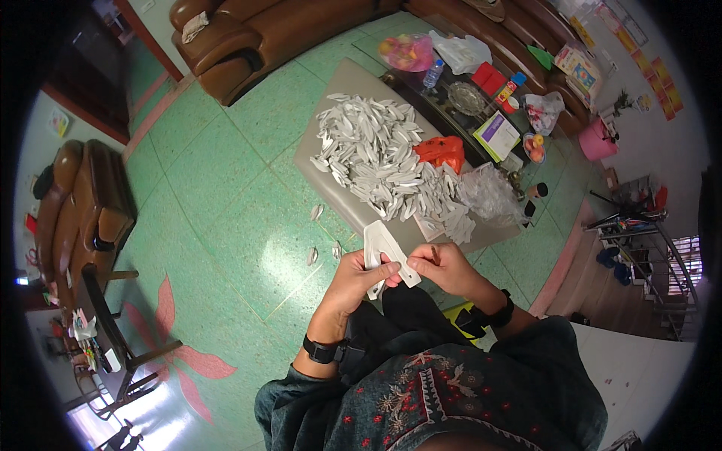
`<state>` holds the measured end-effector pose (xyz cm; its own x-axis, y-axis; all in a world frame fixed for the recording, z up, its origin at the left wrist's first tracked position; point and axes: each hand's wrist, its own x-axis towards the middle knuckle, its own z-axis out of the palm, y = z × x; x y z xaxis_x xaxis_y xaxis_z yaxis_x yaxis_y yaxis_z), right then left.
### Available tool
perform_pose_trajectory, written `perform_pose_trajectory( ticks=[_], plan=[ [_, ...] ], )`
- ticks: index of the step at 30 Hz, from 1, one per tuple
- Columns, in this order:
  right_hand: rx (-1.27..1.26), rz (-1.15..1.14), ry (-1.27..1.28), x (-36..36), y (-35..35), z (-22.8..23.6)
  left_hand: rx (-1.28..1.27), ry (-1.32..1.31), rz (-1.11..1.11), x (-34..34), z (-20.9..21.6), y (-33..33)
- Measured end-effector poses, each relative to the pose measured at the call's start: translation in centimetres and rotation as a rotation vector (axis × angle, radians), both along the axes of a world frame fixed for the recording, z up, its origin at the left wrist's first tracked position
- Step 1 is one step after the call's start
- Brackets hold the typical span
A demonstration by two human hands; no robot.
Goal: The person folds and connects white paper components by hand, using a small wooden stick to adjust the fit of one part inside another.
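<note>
In front of my lap, my left hand (359, 281) grips a flat, bent white piece (389, 252), perhaps card or plastic, with its thumb across the front. A small dark hole shows near the piece's lower end. My right hand (447, 269) is closed in a pinch against the piece's right edge. Something slim and brownish shows between its fingers, too small to name. Beyond my hands, a large heap of slender white-grey pieces (368, 150) lies on a grey padded bench (331, 180).
Several small white pieces (312, 255) lie on the green tiled floor (226, 225) left of the bench. An orange-red bag (441, 152) and a clear plastic bag (492, 195) sit beside the heap. Behind stands a dark glass table with fruit, a bottle (433, 74) and boxes. Brown sofas (301, 37) line the room.
</note>
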<state>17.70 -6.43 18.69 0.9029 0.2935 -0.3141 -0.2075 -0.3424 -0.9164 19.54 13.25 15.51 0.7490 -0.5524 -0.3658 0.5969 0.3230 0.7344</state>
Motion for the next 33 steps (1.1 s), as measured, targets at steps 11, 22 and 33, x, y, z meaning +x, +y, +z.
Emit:
perform_pose_trajectory(
  ticks=[11,22,33],
  plan=[
    [0.089,-0.016,0.035,-0.2,0.5,-0.4,0.146,-0.125,-0.007,-0.5,0.4,0.1],
    [0.088,-0.123,-0.045,-0.8,1.7,0.3,0.213,-0.163,-0.003,-0.9,0.7,0.4],
    [0.193,-0.136,0.105,-1.7,2.1,1.8,0.022,-0.061,0.088,-1.5,0.2,1.0]
  ],
)
